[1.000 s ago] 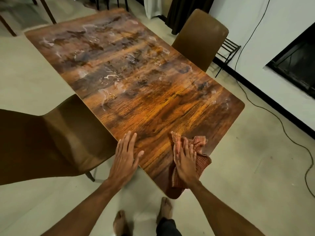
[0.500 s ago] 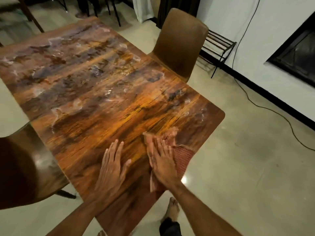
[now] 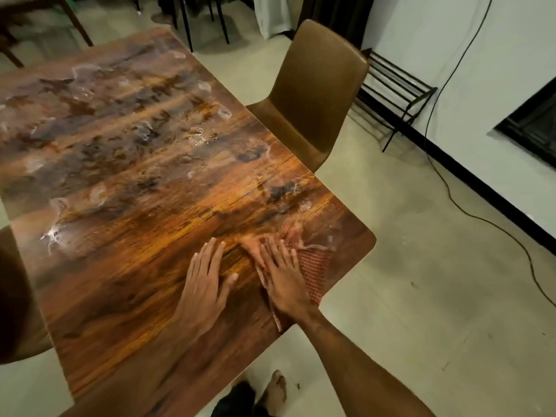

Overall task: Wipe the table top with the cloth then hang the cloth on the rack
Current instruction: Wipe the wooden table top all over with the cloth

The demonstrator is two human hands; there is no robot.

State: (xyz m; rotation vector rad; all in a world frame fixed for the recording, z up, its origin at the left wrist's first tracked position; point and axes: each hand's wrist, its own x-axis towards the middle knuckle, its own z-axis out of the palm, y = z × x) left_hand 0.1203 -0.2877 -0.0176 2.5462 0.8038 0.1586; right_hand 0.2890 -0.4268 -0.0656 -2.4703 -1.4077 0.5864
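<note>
A reddish checked cloth (image 3: pixel 316 263) lies crumpled near the right corner of the wooden table top (image 3: pixel 135 182). My right hand (image 3: pixel 284 278) presses flat on the cloth, fingers spread, covering its left part. My left hand (image 3: pixel 204 284) rests flat on the bare wood just left of it, holding nothing. White wet smears mark the far and left parts of the table top. A black wire rack (image 3: pixel 394 94) stands on the floor against the white wall at the right.
A brown chair (image 3: pixel 316 91) is tucked at the table's right side, and another chair (image 3: pixel 15 296) shows at the left edge. A black cable (image 3: pixel 481 218) trails across the floor. My bare foot (image 3: pixel 276 389) stands below the table edge. More chair legs stand at the back.
The view has shifted right along the table. My right hand has pushed the cloth forward and toward the right corner, and my left hand has moved fully onto the table beside it.
</note>
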